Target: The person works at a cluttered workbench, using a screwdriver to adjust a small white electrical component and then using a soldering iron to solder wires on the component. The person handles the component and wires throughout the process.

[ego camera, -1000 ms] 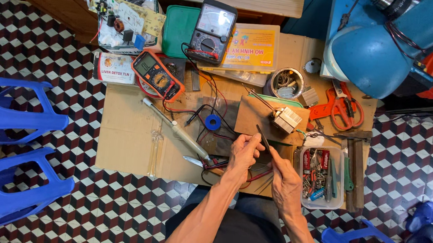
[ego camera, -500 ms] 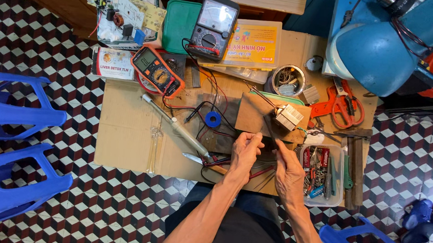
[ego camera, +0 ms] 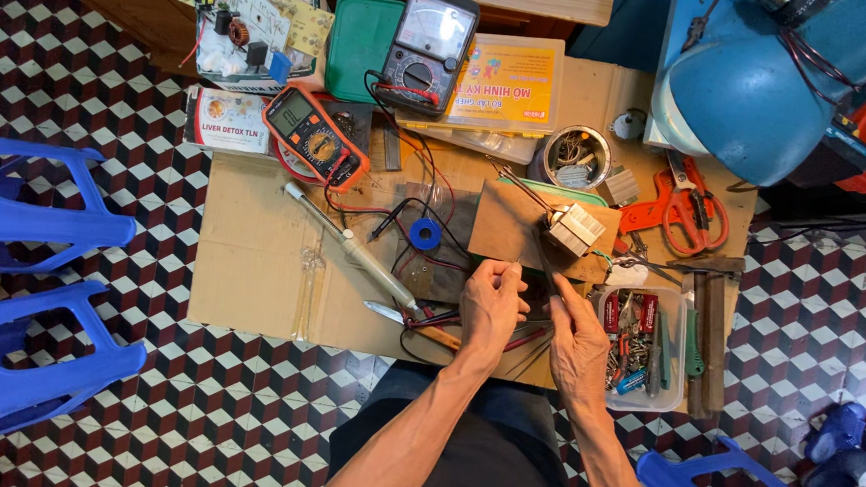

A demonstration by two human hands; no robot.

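From the head camera we see our left hand and right hand close together at the near edge of the cardboard sheet, fingers pinched on a thin dark probe; what else they grip, we cannot tell. A clear tool tray sits just right; a soldering iron lies left.

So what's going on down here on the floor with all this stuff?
A person sits over a sheet of cardboard strewn with electronics gear. The left hand and right hand are close together, working on something small between them that I can't make out. A soldering iron lies to their left, with an orange multimeter beyond it and a clear tray of small tools to the right.
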